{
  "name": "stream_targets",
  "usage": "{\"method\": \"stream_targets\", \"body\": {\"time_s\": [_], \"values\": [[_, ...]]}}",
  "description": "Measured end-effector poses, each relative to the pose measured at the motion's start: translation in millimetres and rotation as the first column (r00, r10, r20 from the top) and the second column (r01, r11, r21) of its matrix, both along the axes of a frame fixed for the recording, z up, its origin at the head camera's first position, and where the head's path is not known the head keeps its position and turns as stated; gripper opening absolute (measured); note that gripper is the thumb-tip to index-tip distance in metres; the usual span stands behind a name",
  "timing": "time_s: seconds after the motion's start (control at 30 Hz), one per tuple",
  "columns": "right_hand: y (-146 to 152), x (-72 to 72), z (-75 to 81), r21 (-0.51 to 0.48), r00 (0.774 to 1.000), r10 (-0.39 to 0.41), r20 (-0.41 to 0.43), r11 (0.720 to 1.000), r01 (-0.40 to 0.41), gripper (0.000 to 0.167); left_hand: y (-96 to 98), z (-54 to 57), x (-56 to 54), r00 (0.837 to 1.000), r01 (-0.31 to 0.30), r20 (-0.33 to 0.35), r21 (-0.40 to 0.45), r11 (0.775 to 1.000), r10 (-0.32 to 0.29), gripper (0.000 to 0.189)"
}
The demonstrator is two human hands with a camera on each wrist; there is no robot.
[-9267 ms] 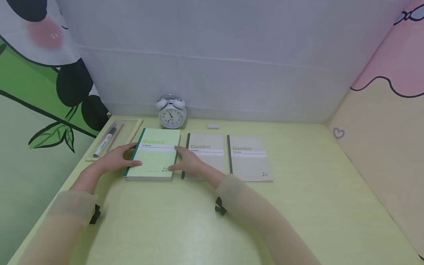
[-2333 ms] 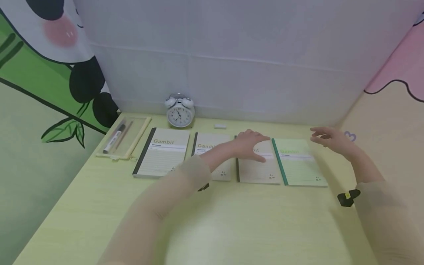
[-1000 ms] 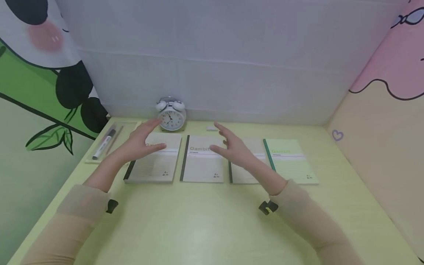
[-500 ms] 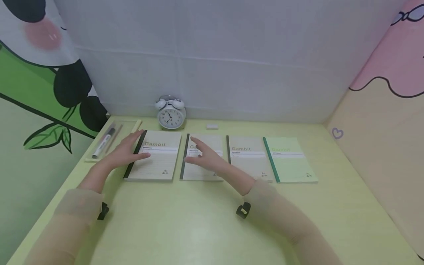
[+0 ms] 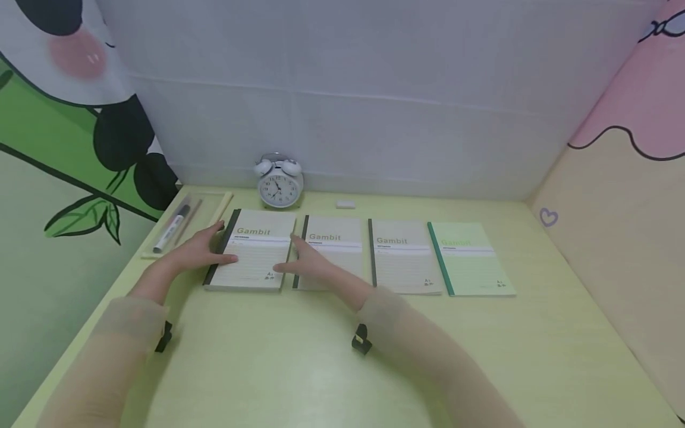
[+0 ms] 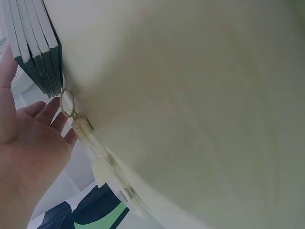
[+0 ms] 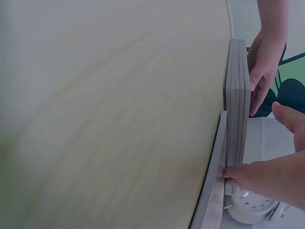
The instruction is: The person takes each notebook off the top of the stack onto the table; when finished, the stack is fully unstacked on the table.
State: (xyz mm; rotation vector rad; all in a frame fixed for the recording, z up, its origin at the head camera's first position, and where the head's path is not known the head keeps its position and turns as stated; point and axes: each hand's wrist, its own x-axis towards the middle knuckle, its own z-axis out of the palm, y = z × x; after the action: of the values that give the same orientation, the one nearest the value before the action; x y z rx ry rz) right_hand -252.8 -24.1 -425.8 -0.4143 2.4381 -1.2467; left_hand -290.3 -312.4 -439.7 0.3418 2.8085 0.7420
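A stack of several notebooks lies at the left of the table, topped by a grey-covered Gambit notebook [image 5: 259, 249] with a dark spine. At its spine side is my left hand [image 5: 195, 252], thumb reaching over the cover. My right hand [image 5: 313, 261] has its fingertips at the stack's opposite edge; the right wrist view shows that thumb [image 7: 281, 110] raised off the cover. To the right lie a second grey notebook [image 5: 334, 229], partly hidden by my right forearm, a third grey notebook [image 5: 404, 264] and a green notebook [image 5: 471, 264].
Behind the stack stands a white twin-bell alarm clock [image 5: 279, 187]. A small white eraser [image 5: 345, 204] lies right of it. Close beside my left hand, a see-through zip pouch [image 5: 223, 205] holds a marker [image 5: 172, 233]; its ring pull [image 6: 67, 102] shows in the left wrist view.
The green notebook has gone from the top of the left stack to the right end of the row. Both hands have since come back left and lowered to the stack's sides.
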Motion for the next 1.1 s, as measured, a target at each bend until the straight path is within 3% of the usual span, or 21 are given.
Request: {"method": "stream_targets", "body": {"time_s": [0.17, 0.6, 0.83, 1.0, 1.1], "values": [[-11.6, -1.4, -7.2, 0.118, 0.996, 0.05, -0.077, 0.992, -0.041, 0.094, -2.2, 0.6, 1.4, 1.0, 0.011, 0.011, 0.01, 1.0, -0.011, 0.11], [-12.6, 0.5, -5.4, 0.167, 0.992, 0.059, -0.112, 0.985, -0.04, 0.091, 2.0, 8.6, 5.4, 0.999, 0.016, 0.036, 0.031, 0.999, -0.017, 0.104], [-7.8, -3.4, -6.5, 0.078, 0.994, 0.068, -0.083, 0.995, -0.061, 0.089, 2.0, 13.2, 3.3, 0.995, -0.068, 0.082, 0.126, 0.99, 0.058, 0.104], [-4.1, -4.0, -1.0, -0.038, 0.997, 0.031, -0.065, 0.999, -0.033, 0.085, 2.4, 18.8, 2.7, 0.995, -0.094, 0.03, 0.211, 0.973, 0.09, 0.093], [-2.6, -4.1, 0.9, -0.127, 1.0, -0.019, -0.016, 0.992, 0.017, 0.079, 2.5, 26.0, 5.7, 0.995, -0.097, -0.011, 0.219, 0.971, 0.102, 0.082]]}}
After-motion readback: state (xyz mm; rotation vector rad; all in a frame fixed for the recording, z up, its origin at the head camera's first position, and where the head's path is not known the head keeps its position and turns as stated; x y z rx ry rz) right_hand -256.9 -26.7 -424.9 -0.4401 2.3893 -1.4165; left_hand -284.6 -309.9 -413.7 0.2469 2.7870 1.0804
